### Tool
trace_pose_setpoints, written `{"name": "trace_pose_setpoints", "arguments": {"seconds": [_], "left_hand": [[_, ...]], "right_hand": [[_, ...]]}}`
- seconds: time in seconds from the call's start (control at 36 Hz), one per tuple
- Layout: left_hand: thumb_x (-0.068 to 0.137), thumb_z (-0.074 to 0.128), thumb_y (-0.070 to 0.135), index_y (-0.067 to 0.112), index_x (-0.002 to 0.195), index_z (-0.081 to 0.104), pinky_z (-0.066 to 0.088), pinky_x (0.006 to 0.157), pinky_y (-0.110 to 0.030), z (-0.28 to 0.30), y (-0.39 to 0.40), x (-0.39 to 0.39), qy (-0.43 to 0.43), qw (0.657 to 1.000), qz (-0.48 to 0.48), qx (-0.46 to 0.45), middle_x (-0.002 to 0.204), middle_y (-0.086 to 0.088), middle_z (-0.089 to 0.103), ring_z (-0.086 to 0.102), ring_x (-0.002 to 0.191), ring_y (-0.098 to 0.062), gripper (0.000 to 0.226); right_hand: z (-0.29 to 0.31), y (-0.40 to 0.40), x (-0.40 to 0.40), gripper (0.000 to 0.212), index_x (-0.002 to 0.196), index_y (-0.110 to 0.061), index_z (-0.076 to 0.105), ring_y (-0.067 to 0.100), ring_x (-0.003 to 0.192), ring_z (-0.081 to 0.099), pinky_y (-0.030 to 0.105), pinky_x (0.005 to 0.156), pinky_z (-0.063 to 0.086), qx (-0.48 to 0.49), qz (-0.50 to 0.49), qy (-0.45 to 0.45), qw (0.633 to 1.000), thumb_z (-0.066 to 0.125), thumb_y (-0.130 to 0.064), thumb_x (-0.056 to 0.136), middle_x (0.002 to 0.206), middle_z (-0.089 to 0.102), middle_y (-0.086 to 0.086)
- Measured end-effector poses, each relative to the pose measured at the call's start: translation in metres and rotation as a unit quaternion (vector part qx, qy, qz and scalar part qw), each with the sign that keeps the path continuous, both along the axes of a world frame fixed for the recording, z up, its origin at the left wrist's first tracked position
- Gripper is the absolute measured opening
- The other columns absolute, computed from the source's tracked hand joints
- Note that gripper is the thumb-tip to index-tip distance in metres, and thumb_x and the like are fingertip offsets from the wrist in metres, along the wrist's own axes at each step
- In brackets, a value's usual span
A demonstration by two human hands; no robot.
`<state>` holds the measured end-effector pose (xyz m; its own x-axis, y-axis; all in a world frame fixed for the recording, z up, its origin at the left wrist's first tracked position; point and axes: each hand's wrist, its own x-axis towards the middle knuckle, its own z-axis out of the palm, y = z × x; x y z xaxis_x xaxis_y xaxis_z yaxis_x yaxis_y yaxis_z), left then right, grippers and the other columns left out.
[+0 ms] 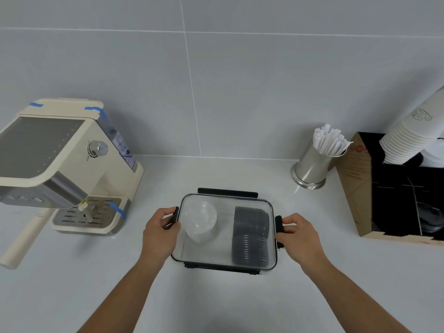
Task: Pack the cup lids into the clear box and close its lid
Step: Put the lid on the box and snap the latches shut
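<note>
Flanking the clear box [225, 233] at lower centre of the frame, both hands sit at its short ends. The left hand [159, 233] has its fingers curled round the black side latch [175, 218] on the box's left edge, thumb on top. The right hand [300, 236] pinches the matching right latch [278, 225] between thumb and bent fingers. Neither hand carries anything else.

Inside the box, under the transparent lid, lie two groups of cup lids: a stack of clear lids [200, 222] on the left, tipped on its side, and a long row of dark grey lids [249, 236] along the right wall. The lid looks seated on the rim; the far black latch [227, 192] and the near one [221, 266] run along the long sides, though whether either is snapped down I cannot tell.

As a judgement: the box is stiff plastic with smooth walls, and its load is thin and light, so it should lift easily but could slip. The latches are the sensible grip, being matte and ridged; they likely want a firm press to click. The lids inside are loose and may slide if the box tilts.

Further out on the pale counter [216, 304], an espresso machine [64, 164] stands at the left, a steel cup of wrapped straws [317, 162] at the upper right, and a cardboard organiser [360, 188] holding paper cups [408, 140] at the right edge.
</note>
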<state>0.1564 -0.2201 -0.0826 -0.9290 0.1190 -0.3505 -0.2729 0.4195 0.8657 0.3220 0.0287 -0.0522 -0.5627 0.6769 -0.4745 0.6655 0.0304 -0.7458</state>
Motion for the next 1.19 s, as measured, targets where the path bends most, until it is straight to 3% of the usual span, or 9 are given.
{"name": "trace_pose_setpoints", "arguments": {"seconds": [0.28,0.81,0.89,1.0,1.11,1.19], "left_hand": [[0.083,0.071,0.006,0.036,0.096,0.066,0.058,0.084,-0.046,0.0,0.0,-0.005,-0.003,1.0,-0.002,0.0,0.103,-0.002,0.072,0.069,0.09,-0.03,0.033],[0.084,0.073,0.009,0.03,0.105,0.062,0.057,0.086,-0.05,-0.003,0.001,-0.009,-0.006,1.0,-0.008,-0.011,0.105,-0.007,0.069,0.067,0.092,-0.035,0.032],[0.085,0.073,0.009,0.029,0.107,0.061,0.057,0.087,-0.048,-0.004,-0.001,-0.01,-0.017,1.0,-0.012,-0.003,0.105,-0.008,0.07,0.067,0.092,-0.035,0.033],[0.085,0.072,0.004,0.027,0.109,0.061,0.054,0.088,-0.045,-0.003,-0.002,-0.012,-0.053,0.998,-0.004,0.034,0.101,-0.013,0.071,0.065,0.088,-0.032,0.034],[0.085,0.073,0.004,0.025,0.124,0.056,0.053,0.094,-0.048,-0.004,-0.004,-0.017,-0.086,0.995,0.001,0.048,0.104,-0.014,0.07,0.066,0.093,-0.032,0.048],[0.085,0.073,0.007,0.026,0.132,0.047,0.056,0.085,-0.043,-0.005,-0.006,-0.019,-0.087,0.996,-0.006,0.027,0.108,-0.012,0.067,0.066,0.096,-0.032,0.057]], "right_hand": [[-0.002,0.001,-0.001,0.023,0.093,-0.018,0.056,0.017,0.067,0.072,0.023,0.047,0.044,0.019,0.013,-0.014,1.0,0.072,-0.008,0.08,0.082,0.074,0.0],[-0.007,0.005,-0.007,0.026,0.093,-0.013,0.047,0.024,0.076,0.067,0.026,0.049,0.048,0.035,0.047,-0.038,0.998,0.069,-0.006,0.082,0.087,0.066,0.003],[-0.009,0.005,-0.008,0.028,0.093,-0.014,0.046,0.024,0.074,0.066,0.029,0.054,0.051,0.012,0.031,-0.036,0.999,0.07,-0.006,0.081,0.089,0.066,0.007],[-0.012,0.006,-0.007,0.027,0.09,-0.012,0.05,0.03,0.081,0.068,0.048,0.072,0.061,-0.035,-0.007,-0.03,0.999,0.071,-0.003,0.078,0.092,0.064,0.01],[-0.012,0.005,-0.008,0.025,0.091,-0.011,0.051,0.03,0.083,0.067,0.048,0.073,0.06,-0.047,-0.022,-0.026,0.998,0.07,-0.002,0.078,0.093,0.063,0.01],[-0.014,0.009,-0.003,0.03,0.1,-0.009,0.054,0.028,0.084,0.067,0.043,0.072,0.059,-0.136,-0.071,-0.015,0.988,0.074,-0.002,0.079,0.1,0.065,0.014]]}}
